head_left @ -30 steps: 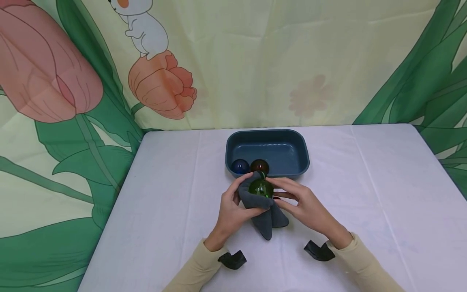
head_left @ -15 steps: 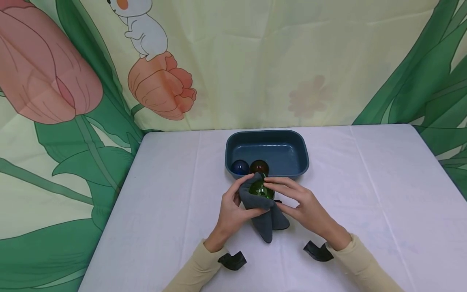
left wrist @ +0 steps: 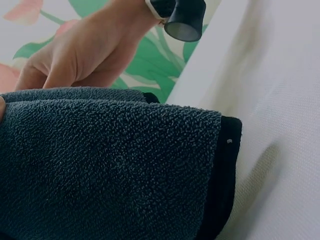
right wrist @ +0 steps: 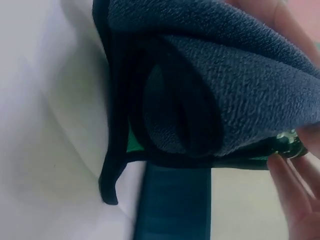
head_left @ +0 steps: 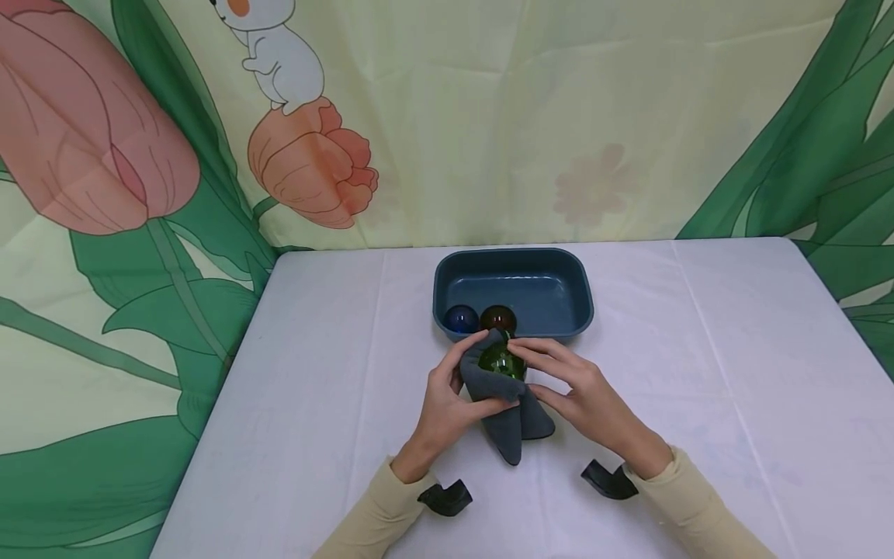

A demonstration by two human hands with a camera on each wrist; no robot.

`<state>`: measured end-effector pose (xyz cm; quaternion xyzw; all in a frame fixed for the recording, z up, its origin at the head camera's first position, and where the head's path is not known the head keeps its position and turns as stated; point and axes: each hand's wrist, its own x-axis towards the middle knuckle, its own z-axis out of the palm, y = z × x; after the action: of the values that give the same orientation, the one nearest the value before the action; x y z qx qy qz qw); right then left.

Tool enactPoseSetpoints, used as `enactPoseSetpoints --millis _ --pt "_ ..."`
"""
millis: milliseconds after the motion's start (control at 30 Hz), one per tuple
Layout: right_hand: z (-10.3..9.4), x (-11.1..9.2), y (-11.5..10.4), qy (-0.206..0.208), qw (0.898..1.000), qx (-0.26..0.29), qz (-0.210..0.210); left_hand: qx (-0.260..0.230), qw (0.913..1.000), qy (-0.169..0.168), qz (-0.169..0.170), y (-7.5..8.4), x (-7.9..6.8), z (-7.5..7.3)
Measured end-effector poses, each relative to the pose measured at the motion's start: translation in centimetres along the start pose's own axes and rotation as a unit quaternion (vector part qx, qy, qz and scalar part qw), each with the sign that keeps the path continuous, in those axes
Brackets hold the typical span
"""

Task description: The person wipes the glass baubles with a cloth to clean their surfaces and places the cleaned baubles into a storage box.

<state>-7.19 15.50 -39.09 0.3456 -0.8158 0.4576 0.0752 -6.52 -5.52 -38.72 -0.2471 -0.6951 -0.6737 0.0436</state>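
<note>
In the head view, a dark grey-blue cloth (head_left: 478,382) wraps the near and left sides of a shiny green glass ball (head_left: 500,362). My left hand (head_left: 447,404) grips the cloth round the ball from the left, thumb across the front fold. My right hand (head_left: 583,388) holds the ball from the right, fingertips on its upper side and thumb lower down by the cloth's edge. Loose cloth corners hang towards me. The left wrist view is largely filled by the towelling cloth (left wrist: 110,160); in the right wrist view, its dark-edged folds (right wrist: 260,90) hide most of the ball.
Just beyond the hands stands a dark blue rectangular tray (head_left: 583,291) with a blue ball (head_left: 462,318) and a brown-red ball (head_left: 498,317) at its near left. White cloth covers the table (head_left: 321,349). A printed flower curtain (head_left: 475,116) hangs behind.
The right fingers have shifted slightly over the top of the green glass ball, and the ball has turned a little. The left hand keeps its grip on the cloth.
</note>
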Motion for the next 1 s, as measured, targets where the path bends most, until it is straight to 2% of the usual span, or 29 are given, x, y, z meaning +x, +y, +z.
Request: enactPoseSetpoints --millis 167,267,567,700,833,1000 --pt "-0.11 0.2 -0.19 -0.009 0.994 0.093 0.062 -0.001 1.0 0.0 0.001 0.06 0.0 0.0" --pt "-0.23 0.21 -0.37 -0.02 0.989 0.117 0.088 -0.005 1.0 0.001 -0.001 0.09 -0.03 -0.02" --pt "-0.6 0.14 -0.63 -0.043 0.992 0.084 0.079 -0.024 0.9996 0.014 -0.01 0.06 -0.25 -0.07" --pt "-0.64 0.08 -0.55 -0.028 0.996 0.073 0.053 -0.024 0.9994 0.019 -0.014 0.01 -0.28 -0.08" --pt "-0.45 0.01 -0.49 -0.009 0.999 0.031 0.02 -0.025 0.9994 0.02 -0.014 -0.03 -0.26 -0.05" --pt "-0.16 -0.08 -0.6 -0.002 1.0 -0.001 0.01 -0.025 0.9995 0.016 -0.015 -0.07 -0.23 0.05"
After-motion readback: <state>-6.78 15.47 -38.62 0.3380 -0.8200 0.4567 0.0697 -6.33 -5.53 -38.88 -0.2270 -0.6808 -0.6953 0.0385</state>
